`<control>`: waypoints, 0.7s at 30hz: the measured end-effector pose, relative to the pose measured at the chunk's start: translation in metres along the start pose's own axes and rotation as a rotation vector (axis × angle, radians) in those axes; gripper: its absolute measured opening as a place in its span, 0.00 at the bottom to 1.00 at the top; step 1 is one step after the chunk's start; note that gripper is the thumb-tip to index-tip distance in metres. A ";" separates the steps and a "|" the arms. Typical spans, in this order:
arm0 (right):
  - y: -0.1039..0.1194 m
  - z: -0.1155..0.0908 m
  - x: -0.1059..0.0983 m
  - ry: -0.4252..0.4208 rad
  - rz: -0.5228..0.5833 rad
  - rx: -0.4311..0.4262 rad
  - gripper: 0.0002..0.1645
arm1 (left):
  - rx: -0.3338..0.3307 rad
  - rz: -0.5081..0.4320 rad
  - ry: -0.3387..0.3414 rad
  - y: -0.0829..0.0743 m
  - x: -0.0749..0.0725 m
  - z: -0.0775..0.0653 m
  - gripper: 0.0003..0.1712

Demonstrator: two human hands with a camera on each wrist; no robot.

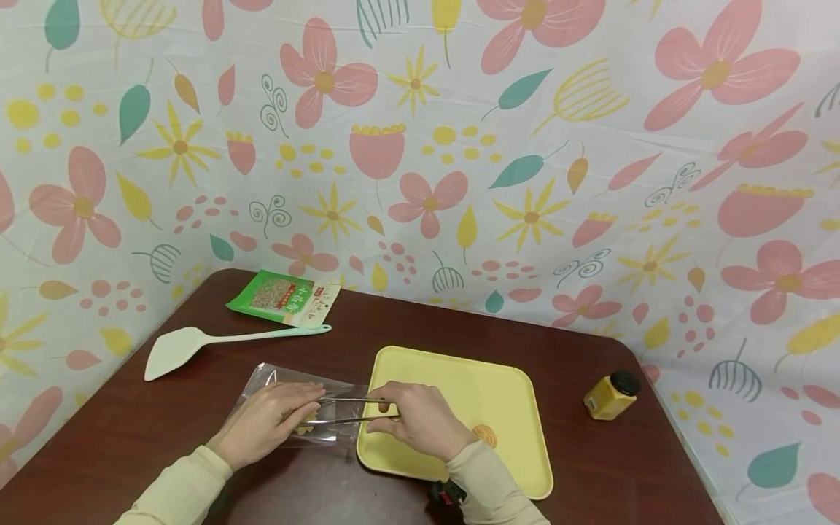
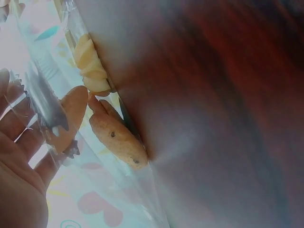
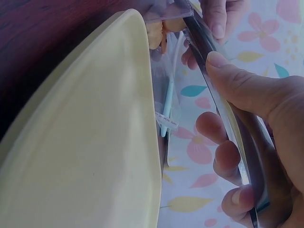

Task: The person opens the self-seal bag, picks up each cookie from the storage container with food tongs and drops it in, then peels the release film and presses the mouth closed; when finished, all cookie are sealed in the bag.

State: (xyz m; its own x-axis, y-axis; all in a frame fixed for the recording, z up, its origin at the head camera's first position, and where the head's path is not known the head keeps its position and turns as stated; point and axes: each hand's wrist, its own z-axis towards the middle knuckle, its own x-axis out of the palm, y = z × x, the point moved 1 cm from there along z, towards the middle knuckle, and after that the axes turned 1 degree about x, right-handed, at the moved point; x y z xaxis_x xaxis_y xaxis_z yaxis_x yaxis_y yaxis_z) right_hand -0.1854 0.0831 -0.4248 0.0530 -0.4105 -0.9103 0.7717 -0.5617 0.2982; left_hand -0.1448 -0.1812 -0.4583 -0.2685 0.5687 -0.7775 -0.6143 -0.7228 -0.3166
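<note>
My right hand (image 1: 426, 419) grips metal tongs (image 1: 351, 420), thumb on one arm and fingers curled round the other. The tongs reach left into a clear plastic bag (image 1: 262, 375); their serrated tips show through the film in the left wrist view, with nothing between them. My left hand (image 1: 272, 419) holds the bag near its mouth, thumb and fingers on opposite sides. Inside the bag lie a long cookie with dark specks (image 2: 118, 142) and a pale ridged cookie (image 2: 90, 66). A round swirled cookie (image 1: 484, 435) lies on the yellow tray (image 1: 453, 372), beside my right forearm.
A pale green spatula (image 1: 177, 351) lies at the left, with a green food packet (image 1: 278, 297) behind it. To the tray's right stands a yellow jar with a black lid (image 1: 610, 396). Patterned cloth (image 1: 420, 160) rises behind the dark wooden table (image 1: 590, 474).
</note>
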 end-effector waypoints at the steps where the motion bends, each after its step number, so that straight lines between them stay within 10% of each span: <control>1: 0.000 0.000 0.000 0.000 0.000 0.000 0.23 | 0.000 0.001 0.000 0.000 0.000 0.000 0.15; 21: 0.002 -0.003 -0.001 0.056 0.017 0.036 0.23 | -0.002 0.007 0.000 0.000 -0.001 -0.001 0.15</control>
State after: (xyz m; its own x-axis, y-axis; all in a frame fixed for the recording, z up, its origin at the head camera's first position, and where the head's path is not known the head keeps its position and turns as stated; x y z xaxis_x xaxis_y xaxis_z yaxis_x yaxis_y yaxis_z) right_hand -0.1821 0.0851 -0.4241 0.1019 -0.3802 -0.9193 0.7471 -0.5809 0.3231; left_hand -0.1442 -0.1819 -0.4580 -0.2726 0.5634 -0.7799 -0.6109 -0.7276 -0.3120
